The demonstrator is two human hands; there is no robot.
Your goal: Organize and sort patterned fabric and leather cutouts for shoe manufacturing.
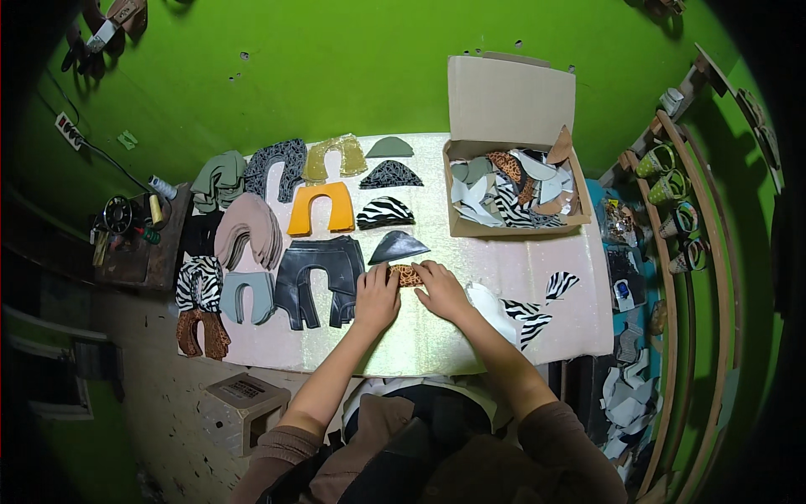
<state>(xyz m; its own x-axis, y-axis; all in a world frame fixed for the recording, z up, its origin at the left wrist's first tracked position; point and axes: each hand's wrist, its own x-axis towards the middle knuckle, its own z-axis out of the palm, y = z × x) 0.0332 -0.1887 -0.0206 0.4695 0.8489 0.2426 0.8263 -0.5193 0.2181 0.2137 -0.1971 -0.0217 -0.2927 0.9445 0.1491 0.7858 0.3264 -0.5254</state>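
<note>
My left hand (378, 296) and my right hand (441, 290) hold a small leopard-print cut piece (406, 275) from its two ends, low over the table. The fingers of both hands bend around its ends and hide them. Just beyond it lies a black half-moon piece (398, 247). Farther back in the same column are a zebra-print half-moon stack (385, 212), a black-and-grey patterned one (391, 175) and a green one (389, 148). Left of my left hand lie black U-shaped pieces (317, 260), with an orange U-shaped stack (321, 208) behind them.
More U-shaped stacks, among them pink (249, 231) and grey-blue (247, 298), cover the table's left side. An open cardboard box (516, 228) of scraps stands at the back right. White pieces (494, 312) and zebra-print scraps (527, 321) lie beside my right forearm. A wooden rack (672, 294) holds sandals.
</note>
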